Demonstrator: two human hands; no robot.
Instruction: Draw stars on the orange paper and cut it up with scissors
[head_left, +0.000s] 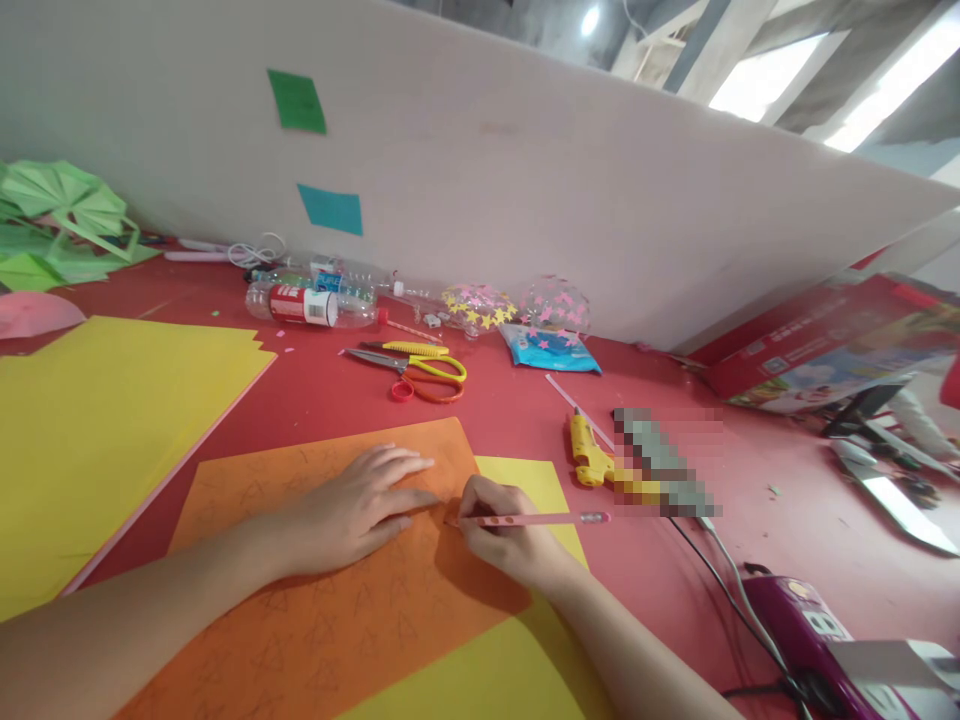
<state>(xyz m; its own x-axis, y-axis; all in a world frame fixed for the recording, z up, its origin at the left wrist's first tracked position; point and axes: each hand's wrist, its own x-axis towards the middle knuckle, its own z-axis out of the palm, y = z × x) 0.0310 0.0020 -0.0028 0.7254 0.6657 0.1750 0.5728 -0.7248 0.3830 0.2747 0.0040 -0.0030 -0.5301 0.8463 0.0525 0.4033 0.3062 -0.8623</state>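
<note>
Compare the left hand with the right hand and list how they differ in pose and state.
The left hand lies palm down on the orange sheet with its fingers extended; the right hand has its fingers curled in.

The left hand holds nothing, while the right hand grips a pink pencil.

The left hand is farther in on the sheet; the right hand is near its right edge.

Both are bare.

Open red tabletop (517,415) beyond orange paper (337,605), flanked by scissors (407,366) and glue gun (592,466), bottles (304,304) blocking behind scissors

Pink pencil (551,519) in right hand (510,535) on orange paper (337,625)
</note>
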